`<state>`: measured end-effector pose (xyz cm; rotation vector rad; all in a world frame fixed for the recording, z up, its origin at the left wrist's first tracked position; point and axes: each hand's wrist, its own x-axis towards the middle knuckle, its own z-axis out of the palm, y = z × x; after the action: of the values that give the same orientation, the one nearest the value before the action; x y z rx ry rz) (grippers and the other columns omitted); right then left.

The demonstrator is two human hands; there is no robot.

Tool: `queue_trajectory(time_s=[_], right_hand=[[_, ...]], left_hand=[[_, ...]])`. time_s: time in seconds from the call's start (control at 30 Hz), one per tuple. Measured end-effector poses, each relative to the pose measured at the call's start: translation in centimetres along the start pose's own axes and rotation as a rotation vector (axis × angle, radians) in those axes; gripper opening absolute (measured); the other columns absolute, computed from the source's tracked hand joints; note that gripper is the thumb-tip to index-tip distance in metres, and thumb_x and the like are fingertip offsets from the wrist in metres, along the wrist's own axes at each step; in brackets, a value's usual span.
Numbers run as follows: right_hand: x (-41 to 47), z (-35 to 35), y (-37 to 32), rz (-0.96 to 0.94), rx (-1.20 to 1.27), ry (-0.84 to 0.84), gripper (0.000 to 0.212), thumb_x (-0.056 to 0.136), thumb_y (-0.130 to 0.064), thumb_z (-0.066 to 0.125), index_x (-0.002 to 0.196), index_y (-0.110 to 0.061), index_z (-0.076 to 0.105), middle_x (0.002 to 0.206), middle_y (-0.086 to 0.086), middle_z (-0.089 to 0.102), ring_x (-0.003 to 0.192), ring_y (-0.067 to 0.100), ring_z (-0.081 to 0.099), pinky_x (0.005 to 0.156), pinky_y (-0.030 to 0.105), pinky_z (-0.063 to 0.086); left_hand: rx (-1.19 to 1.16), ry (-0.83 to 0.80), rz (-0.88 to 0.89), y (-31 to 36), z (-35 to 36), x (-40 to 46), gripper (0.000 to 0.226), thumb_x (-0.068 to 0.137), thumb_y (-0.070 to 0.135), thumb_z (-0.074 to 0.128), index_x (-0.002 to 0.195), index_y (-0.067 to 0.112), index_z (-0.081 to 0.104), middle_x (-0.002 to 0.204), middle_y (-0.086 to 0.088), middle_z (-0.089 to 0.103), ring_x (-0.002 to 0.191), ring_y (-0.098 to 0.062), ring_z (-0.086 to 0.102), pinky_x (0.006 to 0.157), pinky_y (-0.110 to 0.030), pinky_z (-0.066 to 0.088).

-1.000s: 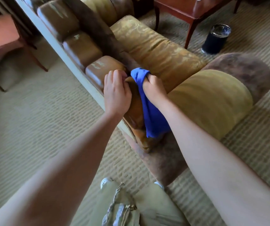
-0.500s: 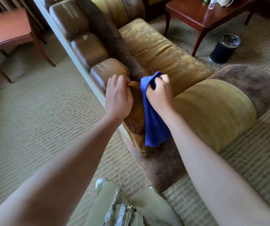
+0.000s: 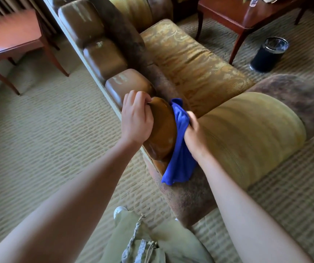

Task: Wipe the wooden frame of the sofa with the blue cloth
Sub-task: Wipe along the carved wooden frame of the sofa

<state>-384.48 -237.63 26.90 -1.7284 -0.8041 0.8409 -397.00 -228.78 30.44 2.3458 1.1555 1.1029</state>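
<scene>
The sofa's wooden frame (image 3: 161, 130) runs along the backrest top as a row of glossy brown rounded blocks; the nearest block is right in front of me. My left hand (image 3: 136, 120) grips that block from its left side, fingers curled over its top end. My right hand (image 3: 194, 135) holds the blue cloth (image 3: 180, 154) bunched against the block's right side, between the wood and the yellow bolster (image 3: 251, 133). The cloth's loose end hangs down over the brown upholstery.
The yellow patterned seat cushion (image 3: 194, 65) lies beyond my hands. A reddish wooden table (image 3: 247, 14) and a dark bin (image 3: 269, 55) stand at the upper right. Another reddish table (image 3: 10, 42) is at the upper left. Beige carpet (image 3: 48, 139) surrounds the sofa.
My right hand has slid the cloth down along the right side of the wooden block, toward me. My left hand has kept its grip on the block.
</scene>
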Motion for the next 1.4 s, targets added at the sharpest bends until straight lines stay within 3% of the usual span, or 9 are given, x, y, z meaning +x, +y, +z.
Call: queue_trajectory(time_s=[0.1, 0.3, 0.47, 0.63, 0.83, 1.03, 1.13, 1.3, 1.4], right_hand=[[-1.4, 0.0, 0.1, -0.012, -0.006, 0.026, 0.007, 0.093, -0.029, 0.048, 0.088, -0.024, 0.049, 0.086, -0.003, 0.062, 0.077, 0.009, 0.058, 0.064, 0.02, 0.042], [3.7, 1.7, -5.1, -0.158, -0.113, -0.112, 0.019, 0.093, -0.029, 0.051, 0.106, -0.016, 0.052, 0.106, 0.001, 0.062, 0.096, 0.014, 0.055, 0.076, 0.026, 0.037], [6.2, 2.1, -4.9, 0.005, -0.095, -0.198, 0.032, 0.087, -0.038, 0.045, 0.109, -0.019, 0.057, 0.117, 0.002, 0.061, 0.109, 0.021, 0.055, 0.099, 0.037, 0.042], [2.6, 0.3, -2.3, 0.072, 0.165, -0.084, 0.025, 0.101, -0.01, 0.037, 0.121, -0.015, 0.05, 0.107, -0.001, 0.055, 0.097, 0.008, 0.051, 0.093, 0.022, 0.037], [-0.8, 0.7, 0.2, -0.024, -0.016, 0.133, 0.011, 0.084, -0.036, 0.046, 0.08, -0.026, 0.044, 0.082, -0.005, 0.06, 0.081, 0.019, 0.058, 0.08, 0.049, 0.048], [0.2, 2.0, -3.3, -0.281, -0.127, 0.171, 0.014, 0.091, -0.017, 0.053, 0.084, -0.019, 0.041, 0.076, -0.008, 0.054, 0.064, -0.003, 0.049, 0.054, 0.008, 0.034], [2.4, 2.6, -5.3, -0.308, -0.264, 0.081, 0.009, 0.092, -0.018, 0.05, 0.09, -0.016, 0.042, 0.082, -0.004, 0.053, 0.067, 0.004, 0.048, 0.052, 0.01, 0.033], [5.2, 1.9, -3.8, -0.121, -0.206, -0.028, 0.012, 0.089, -0.031, 0.046, 0.081, -0.023, 0.05, 0.096, 0.004, 0.064, 0.089, 0.02, 0.057, 0.075, 0.035, 0.044], [4.0, 1.2, -2.4, -0.041, -0.053, 0.002, 0.019, 0.094, -0.018, 0.044, 0.101, -0.01, 0.06, 0.098, 0.003, 0.064, 0.092, 0.016, 0.057, 0.092, 0.042, 0.045]], left_hand=[[-0.013, 0.009, -0.007, 0.0, 0.0, -0.1, 0.026, 0.085, 0.011, 0.033, 0.085, -0.001, 0.056, 0.086, -0.016, 0.055, 0.083, -0.03, 0.048, 0.074, -0.035, 0.039], [-0.037, 0.019, 0.017, -0.2, -0.1, -0.1, 0.024, 0.083, 0.005, 0.032, 0.083, -0.002, 0.056, 0.085, -0.016, 0.054, 0.081, -0.024, 0.043, 0.074, -0.029, 0.036], [-0.033, 0.014, 0.015, -0.1, -0.1, -0.2, 0.025, 0.085, 0.005, 0.032, 0.084, -0.001, 0.055, 0.085, -0.016, 0.054, 0.082, -0.026, 0.045, 0.074, -0.026, 0.035], [-0.023, 0.024, 0.021, -0.1, -0.1, -0.2, 0.024, 0.086, 0.006, 0.032, 0.084, -0.002, 0.055, 0.085, -0.016, 0.054, 0.082, -0.028, 0.047, 0.074, -0.029, 0.037], [-0.027, 0.03, 0.019, -0.2, 0.0, -0.2, 0.024, 0.086, 0.005, 0.033, 0.084, -0.002, 0.056, 0.086, -0.016, 0.055, 0.083, -0.028, 0.047, 0.075, -0.028, 0.036], [-0.044, 0.035, 0.02, -0.4, 0.1, -0.2, 0.026, 0.084, 0.005, 0.031, 0.083, -0.002, 0.056, 0.085, -0.017, 0.054, 0.082, -0.023, 0.043, 0.074, -0.03, 0.036], [-0.056, 0.03, 0.021, -0.3, 0.0, -0.2, 0.025, 0.082, 0.004, 0.031, 0.082, -0.002, 0.056, 0.085, -0.016, 0.055, 0.081, -0.024, 0.044, 0.073, -0.027, 0.035], [-0.06, 0.037, 0.022, -0.1, -0.1, -0.2, 0.026, 0.083, 0.006, 0.03, 0.082, -0.002, 0.055, 0.085, -0.016, 0.055, 0.08, -0.03, 0.047, 0.072, -0.028, 0.036], [-0.05, 0.041, 0.018, -0.1, -0.1, -0.1, 0.026, 0.084, 0.008, 0.031, 0.083, -0.001, 0.055, 0.085, -0.015, 0.055, 0.081, -0.029, 0.048, 0.071, -0.025, 0.034]])
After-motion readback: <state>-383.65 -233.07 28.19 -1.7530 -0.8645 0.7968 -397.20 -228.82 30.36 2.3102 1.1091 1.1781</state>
